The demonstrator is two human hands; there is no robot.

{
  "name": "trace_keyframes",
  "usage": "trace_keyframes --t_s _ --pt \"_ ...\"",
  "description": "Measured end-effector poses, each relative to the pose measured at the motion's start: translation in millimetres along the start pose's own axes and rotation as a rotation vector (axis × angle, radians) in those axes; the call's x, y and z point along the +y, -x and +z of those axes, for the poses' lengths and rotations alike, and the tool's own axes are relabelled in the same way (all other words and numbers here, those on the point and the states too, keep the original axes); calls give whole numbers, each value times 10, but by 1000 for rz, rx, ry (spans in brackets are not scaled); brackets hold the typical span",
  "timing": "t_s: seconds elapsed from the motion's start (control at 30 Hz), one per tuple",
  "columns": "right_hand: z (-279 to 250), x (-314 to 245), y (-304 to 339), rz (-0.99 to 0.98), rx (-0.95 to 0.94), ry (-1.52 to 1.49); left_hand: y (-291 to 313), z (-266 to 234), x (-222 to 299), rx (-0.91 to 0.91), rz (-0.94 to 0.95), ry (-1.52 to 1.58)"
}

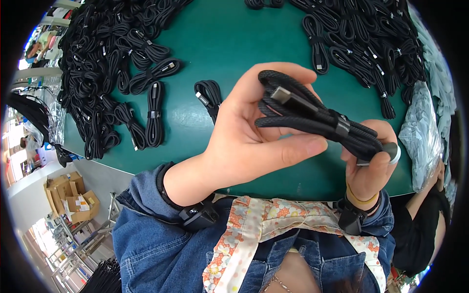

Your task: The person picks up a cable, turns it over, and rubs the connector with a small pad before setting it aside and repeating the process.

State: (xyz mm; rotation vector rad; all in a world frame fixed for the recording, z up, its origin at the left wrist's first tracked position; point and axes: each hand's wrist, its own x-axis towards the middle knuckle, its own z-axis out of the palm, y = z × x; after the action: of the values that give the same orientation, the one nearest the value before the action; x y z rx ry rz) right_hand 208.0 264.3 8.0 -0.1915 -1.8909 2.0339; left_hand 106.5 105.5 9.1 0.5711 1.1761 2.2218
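A coiled black braided cable (320, 110), gathered at its middle by a dark shiny band, is held up over the green table (234, 44). My left hand (249, 132) is closed around the coil's left loops, with the thumb stretched along the underside. A flat metal plug on the cable points up and left, close to the left fingers. My right hand (369, 166) is closed at the coil's lower right end, where a small grey-and-white round piece (392, 152) shows by the thumb. I cannot make out what that piece is. Behind my left wrist lies another coiled cable (209, 95).
Heaps of coiled black cables lie at the table's left (107, 58) and far right (366, 39). Clear plastic bags (420, 136) line the right edge, beside another person's arm (427, 188). Cardboard boxes (73, 198) stand beyond the left edge.
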Motion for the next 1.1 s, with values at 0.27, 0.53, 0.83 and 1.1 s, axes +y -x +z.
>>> trace_keyframes --t_s 0.27,0.53,0.83,1.1 --pt "32 31 -14 114 9 -111 2 -47 -28 -46 104 -57" --pt "17 59 -31 163 -54 -207 5 -2 5 -13 156 -72" --pt "-4 80 -57 145 -89 -294 -17 2 -46 72 -30 22" --pt "1 34 -110 158 -17 -271 -48 -55 158 -21 -101 -170"
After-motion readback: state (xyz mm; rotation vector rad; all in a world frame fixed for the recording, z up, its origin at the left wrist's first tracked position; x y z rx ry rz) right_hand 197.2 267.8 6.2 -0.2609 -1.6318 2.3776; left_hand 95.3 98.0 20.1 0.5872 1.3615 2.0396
